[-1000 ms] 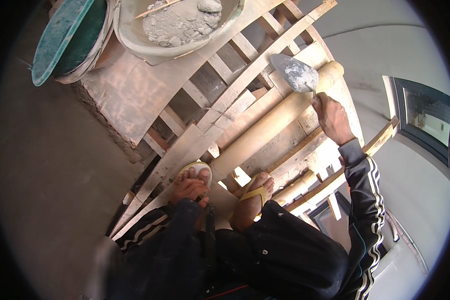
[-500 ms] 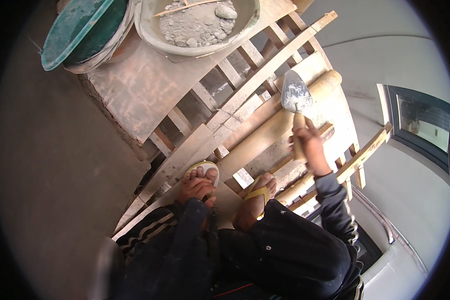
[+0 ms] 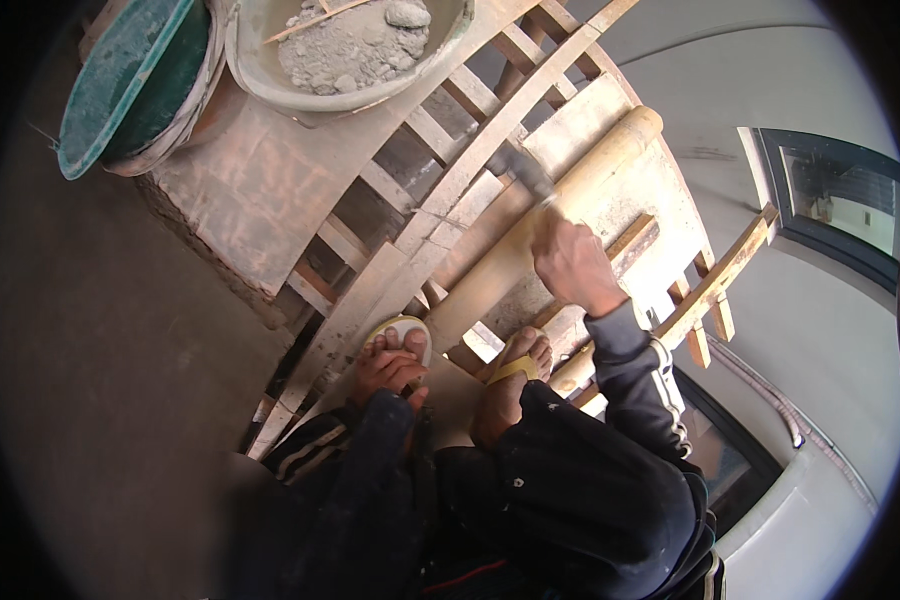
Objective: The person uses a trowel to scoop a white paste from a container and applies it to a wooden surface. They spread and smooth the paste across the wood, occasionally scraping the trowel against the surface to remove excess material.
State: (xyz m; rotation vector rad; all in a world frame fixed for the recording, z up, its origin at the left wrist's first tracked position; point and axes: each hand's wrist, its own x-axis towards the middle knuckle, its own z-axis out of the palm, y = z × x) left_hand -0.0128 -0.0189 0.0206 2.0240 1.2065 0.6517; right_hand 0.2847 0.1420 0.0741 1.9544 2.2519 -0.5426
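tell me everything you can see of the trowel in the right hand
The trowel is gripped in the right hand, whose fist hides most or all of its handle. Its blade runs from the fist toward the upper left of the picture. It looks grey and metallic and appears narrow from this angle, but blur hides its edges and any residue. In the picture it overlaps the thick, pale round pole; whether they touch cannot be told.
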